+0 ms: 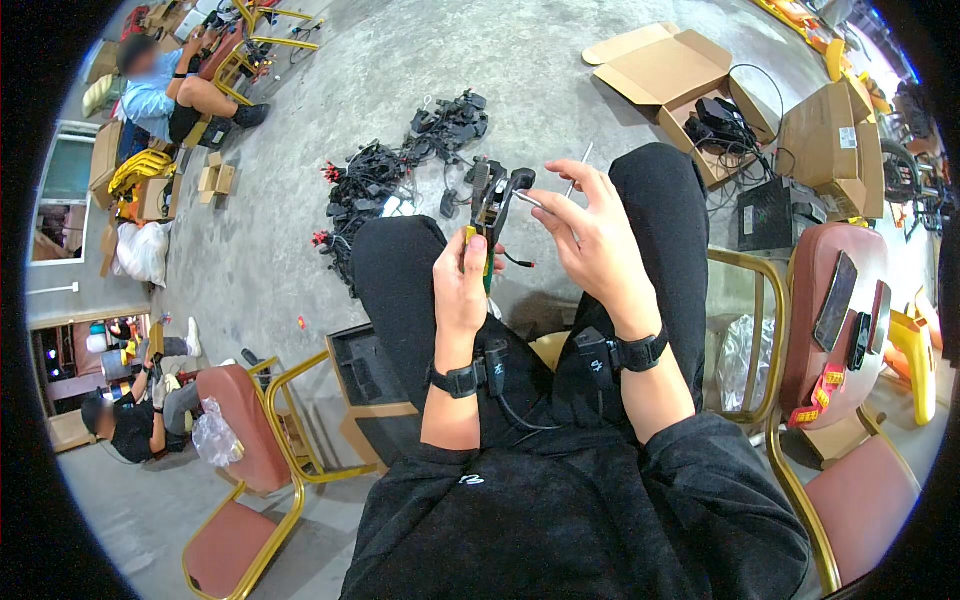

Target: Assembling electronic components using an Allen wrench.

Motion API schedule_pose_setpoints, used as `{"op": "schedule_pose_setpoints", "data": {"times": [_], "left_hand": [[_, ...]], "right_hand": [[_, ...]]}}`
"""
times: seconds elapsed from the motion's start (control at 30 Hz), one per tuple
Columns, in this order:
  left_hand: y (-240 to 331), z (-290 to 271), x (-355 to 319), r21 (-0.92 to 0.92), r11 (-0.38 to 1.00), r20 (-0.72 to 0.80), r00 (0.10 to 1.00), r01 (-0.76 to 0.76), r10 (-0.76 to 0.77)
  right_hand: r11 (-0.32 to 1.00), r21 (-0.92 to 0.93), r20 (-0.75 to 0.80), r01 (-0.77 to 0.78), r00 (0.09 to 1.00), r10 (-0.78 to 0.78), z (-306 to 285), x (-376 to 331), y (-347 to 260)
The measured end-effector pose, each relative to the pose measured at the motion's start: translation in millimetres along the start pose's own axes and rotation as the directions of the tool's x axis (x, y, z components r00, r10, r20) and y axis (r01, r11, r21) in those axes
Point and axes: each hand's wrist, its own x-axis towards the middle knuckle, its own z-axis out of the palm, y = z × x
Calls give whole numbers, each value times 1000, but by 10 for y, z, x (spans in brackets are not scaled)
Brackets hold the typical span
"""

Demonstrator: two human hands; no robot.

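Black moulded part (490, 190) is held up over the concrete floor (540, 90) by the left hand (462, 285), fingers closed round its lower end, where a yellow-and-green grip (489, 272) is seen (separate tool or not, can't be told). Slim grey rod (583, 165) is held lightly in the fingers of the right hand (605, 245), close to the part's top. Probably light, stiff plastic; thin edges could be snapped if levered. Best gripped by the solid lower body; short dangling lead (520, 263) shouldn't be pulled.
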Motion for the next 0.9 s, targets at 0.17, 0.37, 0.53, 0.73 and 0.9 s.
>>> {"op": "schedule_pose_setpoints", "data": {"times": [0.17, 0.37, 0.53, 0.73, 0.9], "left_hand": [[-8, -16, -2, 7, 1000, 11, 1000, 1, -1], [-9, -16, 1, 3, 1000, 6, 1000, 2, -2], [15, -10, -2, -6, 1000, -14, 1000, 18, -18], [43, 14, -12, -49, 999, -25, 1000, 6, -7], [42, 16, -3, -42, 999, -46, 999, 14, -15]], "right_hand": [[982, -190, -55, -7, 998, -4, -5, -3, -19], [998, -27, -62, -57, 997, 55, 30, -4, 34], [966, 177, 4, -186, 982, 188, 2, -49, 86], [917, 358, 106, -178, 983, 149, -29, -38, 89], [572, 571, 418, -588, 809, 414, -49, -31, -24]]}}
